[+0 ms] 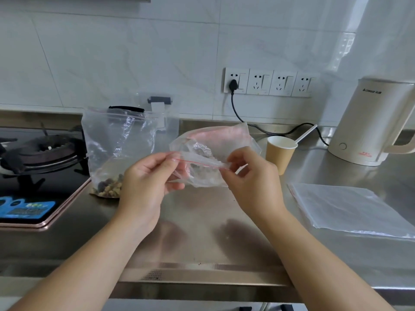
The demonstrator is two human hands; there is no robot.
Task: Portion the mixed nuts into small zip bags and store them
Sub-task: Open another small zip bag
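The head view showed a shiny metal surface (pixel 202 221). A big bag (pixel 116 140) stood at the back near the stove, with only a few nuts (pixel 110 187) left at its bottom. It looked floppy and light. A flat pile of empty bags (pixel 350 207) lay to the right. The small bag (pixel 202 162) hung in the air, soft and slippery. The left hand (pixel 146 178) and right hand (pixel 251 176) each pinched one end of its red zip strip, probably the best place to hold.

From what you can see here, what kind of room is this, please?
Most likely a home kitchen: a gas stove sits on the steel counter, an electric kettle stands at the right, and the wall is tiled with sockets.
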